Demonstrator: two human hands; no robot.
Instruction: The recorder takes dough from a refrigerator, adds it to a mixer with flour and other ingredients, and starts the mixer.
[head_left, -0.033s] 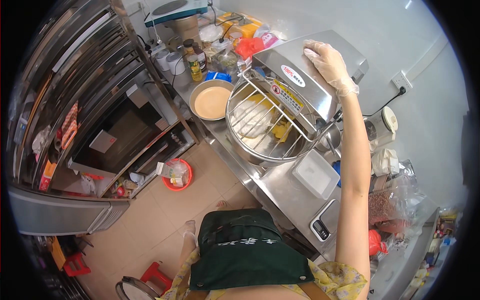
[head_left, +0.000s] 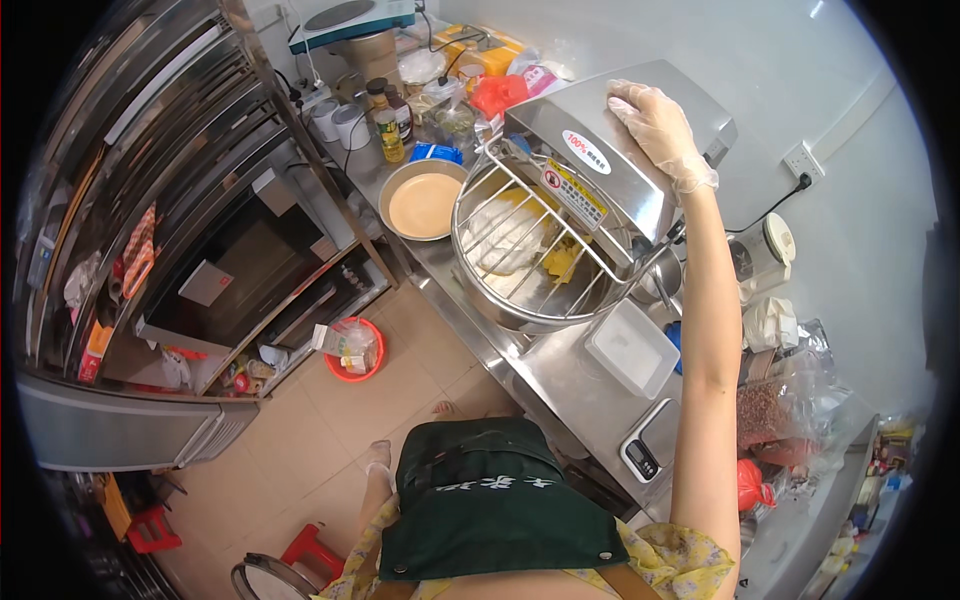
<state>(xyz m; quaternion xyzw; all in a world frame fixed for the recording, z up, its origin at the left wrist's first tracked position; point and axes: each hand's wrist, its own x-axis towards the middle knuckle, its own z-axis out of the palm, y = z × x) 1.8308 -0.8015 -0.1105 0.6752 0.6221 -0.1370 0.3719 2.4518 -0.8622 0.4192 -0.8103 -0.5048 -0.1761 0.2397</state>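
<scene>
My right hand [head_left: 655, 130], in a clear plastic glove, lies on top of the metal head of a dough mixer [head_left: 635, 150]. Its fingers are stretched out over the casing and hold nothing. Below the head is a steel mixing bowl [head_left: 520, 318], covered by a wire guard [head_left: 505, 185]. Through the bars I see a pale mass of dough [head_left: 503, 238] and yellow pieces [head_left: 562, 260] beside it. The mixer's tool is mostly hidden under the head. My left hand is out of sight.
On the steel counter are a round pan of light brown contents [head_left: 425, 203], a white plastic tub [head_left: 632, 350], a scale [head_left: 650, 440] and several bottles [head_left: 385, 125]. An oven rack [head_left: 240, 230] stands at the left. A red bin [head_left: 362, 350] sits on the floor.
The dough and yellow pieces inside the bowl have shifted slightly. My right hand stays in the same place on the mixer head.
</scene>
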